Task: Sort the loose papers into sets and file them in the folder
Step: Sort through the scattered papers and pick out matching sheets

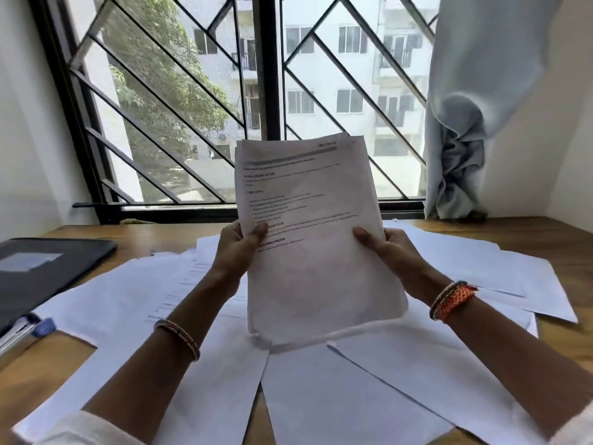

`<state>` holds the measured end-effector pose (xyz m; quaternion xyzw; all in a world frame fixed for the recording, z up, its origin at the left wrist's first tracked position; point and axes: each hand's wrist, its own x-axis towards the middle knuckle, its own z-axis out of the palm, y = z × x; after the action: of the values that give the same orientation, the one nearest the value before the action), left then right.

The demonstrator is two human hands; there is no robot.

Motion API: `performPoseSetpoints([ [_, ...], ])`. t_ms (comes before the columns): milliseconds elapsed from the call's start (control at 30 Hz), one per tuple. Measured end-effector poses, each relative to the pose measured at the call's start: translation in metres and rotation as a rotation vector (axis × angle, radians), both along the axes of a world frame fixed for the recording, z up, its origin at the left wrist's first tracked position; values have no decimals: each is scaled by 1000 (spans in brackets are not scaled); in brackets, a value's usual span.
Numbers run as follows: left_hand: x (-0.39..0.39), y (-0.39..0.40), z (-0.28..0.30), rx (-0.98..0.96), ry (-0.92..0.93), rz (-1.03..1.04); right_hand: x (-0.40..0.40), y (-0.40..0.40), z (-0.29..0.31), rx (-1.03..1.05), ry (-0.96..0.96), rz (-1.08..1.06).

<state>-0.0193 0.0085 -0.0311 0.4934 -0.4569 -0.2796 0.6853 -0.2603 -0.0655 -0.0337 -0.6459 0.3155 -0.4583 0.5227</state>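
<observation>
Stack of papers [314, 239] is held upright, long axis twelve-to-six, pinched by left hand [239, 248] and right hand [385, 252]; folder [48, 268] lies at nine o'clock, nearer the left

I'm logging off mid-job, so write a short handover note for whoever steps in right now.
Left hand and right hand each grip a side edge of a stack of printed sheets, held upright over the desk.
Loose papers lie spread across the wooden desk.
The dark folder lies closed at the left edge.
Done: one stack gathered.
Left: sort the spread sheets into sets, open the folder, file everything.
</observation>
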Motion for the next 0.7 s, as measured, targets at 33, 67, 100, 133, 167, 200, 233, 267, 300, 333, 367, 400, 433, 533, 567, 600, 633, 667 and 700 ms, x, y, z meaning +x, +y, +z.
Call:
performPoseSetpoints([
  [33,-3,1,1,-5,-9,44,3,0,-2,-10,9,-7],
  [67,-5,1,1,0,9,75,5,-1,-5,-20,14,-15],
  [100,-7,3,2,22,53,68,8,-1,-8,-27,16,-20],
  [133,-5,5,4,69,111,8,10,-1,-10,-30,22,-22],
  [167,-4,9,6,135,171,-105,12,0,-12,-20,33,-16],
  [200,-1,14,8,208,208,-224,14,2,-12,-9,54,5],
  [233,0,17,8,269,220,-309,14,4,-11,7,88,42],
  [267,3,16,6,309,218,-339,14,7,-8,16,143,73],
  [300,7,13,3,324,212,-318,12,6,-5,-15,215,57],
  [333,9,10,0,335,196,-261,6,4,-2,-104,332,-14],
  [367,12,7,-5,348,184,-187,-3,-4,2,-267,511,-144],
  [400,15,5,-9,373,161,-110,-14,-15,3,-451,758,-303],
  [433,17,3,-12,409,127,-51,-28,-24,3,-567,981,-401],
  [533,22,0,-20,527,13,47,-69,-51,-12,-301,1318,-334],
  [567,22,0,-22,555,-9,64,-76,-55,-17,-215,1359,-293],
  [600,21,0,-23,574,-18,79,-81,-61,-23,-228,1379,-267],
  [633,20,0,-23,587,-24,83,-82,-63,-25,-294,1386,-278],
  [667,19,1,-23,593,-26,83,-81,-65,-27,-382,1377,-310],
  [700,19,1,-23,594,-24,86,-78,-64,-27,-449,1370,-351],
])
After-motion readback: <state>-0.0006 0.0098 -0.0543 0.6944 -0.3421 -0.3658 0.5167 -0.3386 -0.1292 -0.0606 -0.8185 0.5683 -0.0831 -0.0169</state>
